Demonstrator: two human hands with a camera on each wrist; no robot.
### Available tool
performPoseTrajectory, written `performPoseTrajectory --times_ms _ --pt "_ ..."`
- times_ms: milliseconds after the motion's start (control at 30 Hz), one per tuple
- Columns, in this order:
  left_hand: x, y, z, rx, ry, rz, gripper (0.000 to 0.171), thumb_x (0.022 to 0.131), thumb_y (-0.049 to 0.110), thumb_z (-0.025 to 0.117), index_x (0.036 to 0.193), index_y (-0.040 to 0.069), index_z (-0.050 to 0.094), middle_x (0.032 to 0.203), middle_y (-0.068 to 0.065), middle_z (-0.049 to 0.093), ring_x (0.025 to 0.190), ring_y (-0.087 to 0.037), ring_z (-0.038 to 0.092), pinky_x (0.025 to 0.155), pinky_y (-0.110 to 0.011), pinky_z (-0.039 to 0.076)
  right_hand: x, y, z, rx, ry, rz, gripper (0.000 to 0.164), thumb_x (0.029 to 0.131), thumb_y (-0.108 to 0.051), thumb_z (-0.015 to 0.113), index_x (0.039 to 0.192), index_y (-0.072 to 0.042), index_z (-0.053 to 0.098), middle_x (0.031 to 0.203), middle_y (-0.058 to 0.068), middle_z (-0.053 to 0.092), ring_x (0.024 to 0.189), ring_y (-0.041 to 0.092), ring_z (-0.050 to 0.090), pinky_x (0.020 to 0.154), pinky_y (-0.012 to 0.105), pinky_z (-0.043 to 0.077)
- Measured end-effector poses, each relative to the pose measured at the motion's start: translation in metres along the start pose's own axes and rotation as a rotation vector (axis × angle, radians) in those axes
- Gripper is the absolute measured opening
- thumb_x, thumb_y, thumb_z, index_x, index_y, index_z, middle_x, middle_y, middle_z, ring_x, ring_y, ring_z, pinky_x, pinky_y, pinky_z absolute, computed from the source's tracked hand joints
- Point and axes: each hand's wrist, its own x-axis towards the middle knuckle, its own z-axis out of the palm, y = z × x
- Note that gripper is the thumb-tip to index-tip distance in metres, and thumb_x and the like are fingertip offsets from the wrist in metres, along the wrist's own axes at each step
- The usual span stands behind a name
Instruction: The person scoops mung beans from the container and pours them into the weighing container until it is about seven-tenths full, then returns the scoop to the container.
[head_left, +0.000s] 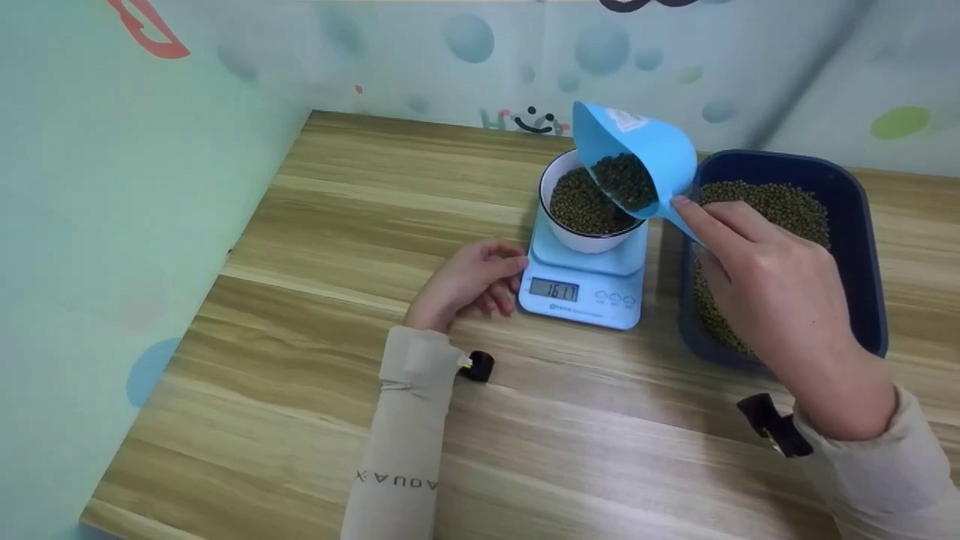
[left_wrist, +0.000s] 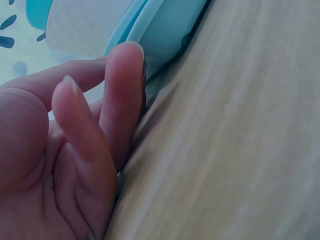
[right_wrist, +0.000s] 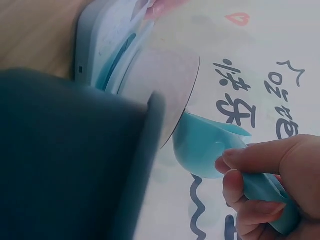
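My right hand [head_left: 787, 285] grips the handle of a blue scoop [head_left: 660, 154], which is tilted over a white bowl [head_left: 592, 241] with a dark rim. Small green beans [head_left: 626, 180], like mung beans, lie in the scoop, and more of them fill the bowl. Under the bowl is a light blue kitchen scale [head_left: 585, 289], whose display shows the digits 1617. In the right wrist view, fingers curl round the scoop's handle [right_wrist: 270, 197]. My left hand [head_left: 480, 277] rests on the table with loosely bent fingers, its fingertips right at the scale's left edge.
A dark blue tub [head_left: 874, 300] of the same beans stands right of the scale, partly behind my right hand. The wood-grain table [head_left: 315, 300] meets a patterned wall covering [head_left: 420, 60] at the back. Each wrist carries a small black device.
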Motion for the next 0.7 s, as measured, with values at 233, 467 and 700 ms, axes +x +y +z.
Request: performPoseTrajectory --times_ms 233,467,700 --pt "-0.0004 0.0005 0.0008 -0.011 -0.006 0.0 0.032 0.087 0.028 0.058 0.114 0.011 0.054 0.086 -0.014 0.059 0.054 -0.02 0.06 0.042 -0.025 0.045 0.0 -0.0025 -0.0001 0.011 0.003 -0.006 0.047 0.079 0.007 0.058 0.121 -0.014 0.057 0.099 0.008 0.061 0.056 0.022 0.052 0.04 0.036 0.037" --pt "0.0014 0.0001 0.0005 -0.007 -0.012 0.019 0.028 0.089 0.025 0.056 0.112 0.008 0.054 0.08 -0.014 0.058 0.05 -0.018 0.058 0.039 -0.023 0.043 0.0025 -0.0057 -0.001 0.01 0.018 -0.013 0.043 0.081 0.004 0.058 0.12 -0.014 0.058 0.098 0.008 0.062 0.063 0.022 0.056 0.045 0.037 0.042" --pt "-0.0003 0.0018 0.0004 -0.009 -0.016 0.005 0.03 0.089 0.025 0.056 0.114 0.008 0.054 0.082 -0.014 0.059 0.051 -0.018 0.058 0.041 -0.024 0.044 0.0039 -0.0066 -0.0008 0.013 0.022 -0.011 0.042 0.081 0.004 0.059 0.119 -0.014 0.059 0.098 0.008 0.062 0.063 0.022 0.056 0.045 0.038 0.043"
